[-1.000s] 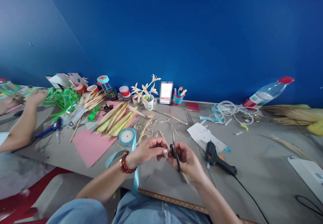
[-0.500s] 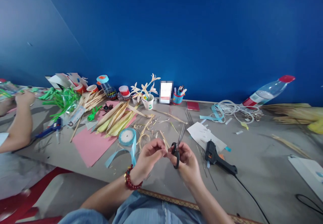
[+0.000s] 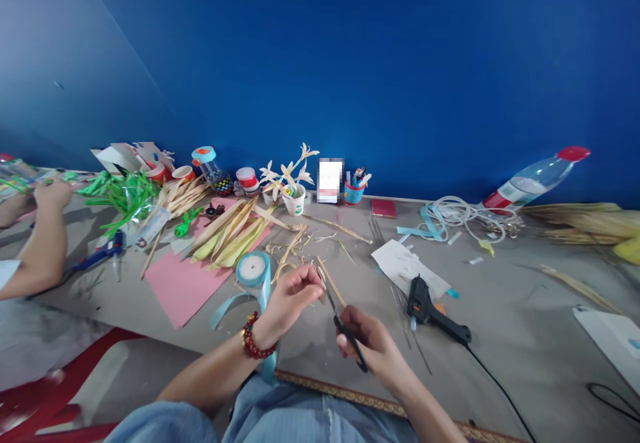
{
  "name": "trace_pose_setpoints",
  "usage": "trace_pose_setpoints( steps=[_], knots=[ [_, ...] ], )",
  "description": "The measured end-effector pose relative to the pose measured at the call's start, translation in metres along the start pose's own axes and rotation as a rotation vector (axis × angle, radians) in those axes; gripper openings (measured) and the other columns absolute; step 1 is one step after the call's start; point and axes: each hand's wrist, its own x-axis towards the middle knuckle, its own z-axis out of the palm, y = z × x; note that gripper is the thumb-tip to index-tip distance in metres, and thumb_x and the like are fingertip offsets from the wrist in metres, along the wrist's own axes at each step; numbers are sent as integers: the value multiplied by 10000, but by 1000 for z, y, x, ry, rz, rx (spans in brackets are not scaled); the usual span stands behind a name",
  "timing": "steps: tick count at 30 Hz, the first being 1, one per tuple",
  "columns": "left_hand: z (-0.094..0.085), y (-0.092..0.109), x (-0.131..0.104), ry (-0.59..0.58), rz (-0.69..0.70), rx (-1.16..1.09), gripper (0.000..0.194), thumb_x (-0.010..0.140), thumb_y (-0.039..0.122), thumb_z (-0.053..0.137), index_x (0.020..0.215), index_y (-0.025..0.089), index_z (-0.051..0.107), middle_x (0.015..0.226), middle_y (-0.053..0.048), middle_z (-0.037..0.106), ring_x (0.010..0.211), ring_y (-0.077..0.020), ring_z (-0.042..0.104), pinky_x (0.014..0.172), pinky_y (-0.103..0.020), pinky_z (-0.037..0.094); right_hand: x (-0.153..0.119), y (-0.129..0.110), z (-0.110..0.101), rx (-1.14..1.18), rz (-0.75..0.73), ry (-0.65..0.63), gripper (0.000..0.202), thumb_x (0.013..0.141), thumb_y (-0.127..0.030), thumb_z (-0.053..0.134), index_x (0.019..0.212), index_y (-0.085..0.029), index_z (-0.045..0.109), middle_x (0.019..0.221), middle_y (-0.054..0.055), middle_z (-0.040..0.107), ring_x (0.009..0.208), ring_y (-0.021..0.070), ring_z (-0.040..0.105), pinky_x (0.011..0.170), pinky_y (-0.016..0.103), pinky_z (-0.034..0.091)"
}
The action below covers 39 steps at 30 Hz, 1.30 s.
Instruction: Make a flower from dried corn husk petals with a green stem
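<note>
My left hand, with a red beaded bracelet at the wrist, pinches a small pale piece of husk. Black-handled scissors are in my right hand, their blades pointing up and left to the piece at my left fingertips. Whether the blades touch it is too small to tell. Behind the hands lie thin husk strips and scraps. Left of my left hand is a roll of light blue ribbon, its loose end hanging over the table edge.
Corn husks lie on pink paper at left. Husk flowers stand in a white cup. A black glue gun with a cord and a tilted bottle are at right. Another person's arm is at far left.
The scissors, upright between my hands before, now tilt up and left, with my right hand round the handles. My right hand has moved down, away from my left hand.
</note>
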Motion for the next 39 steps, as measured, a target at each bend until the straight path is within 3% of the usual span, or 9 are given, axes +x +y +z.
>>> trace_pose_setpoints(
  steps=[7, 21, 31, 39],
  knots=[
    [-1, -5, 1, 2, -17, -23, 87, 745, 198, 613, 687, 177, 552, 706, 7, 541, 650, -128, 488, 613, -234, 382, 1, -6, 2, 67, 39, -4, 595, 633, -727, 729, 703, -207, 449, 556, -49, 508, 489, 95, 460, 493, 214, 351],
    [0, -9, 1, -12, -10, -92, 98, 748, 207, 635, 694, 168, 563, 753, 10, 539, 674, -117, 512, 643, -233, 417, -1, 2, 4, 27, -18, -42, 562, 741, -734, 629, 715, -210, 424, 533, -27, 536, 484, 95, 427, 484, 215, 282],
    [-2, -14, 1, -51, 5, -101, 102, 773, 207, 634, 730, 166, 552, 739, 17, 546, 668, -115, 529, 657, -239, 419, -2, 3, 3, 11, -19, -38, 566, 735, -749, 618, 711, -217, 427, 520, -35, 517, 468, 98, 417, 478, 225, 280],
    [-6, -1, -1, -116, 6, -8, 71, 791, 175, 582, 730, 161, 548, 721, -1, 597, 671, -123, 550, 670, -253, 427, -2, 4, -3, -29, -28, -33, 573, 716, -758, 624, 670, -221, 430, 462, -56, 483, 426, 86, 358, 455, 229, 234]
  ],
)
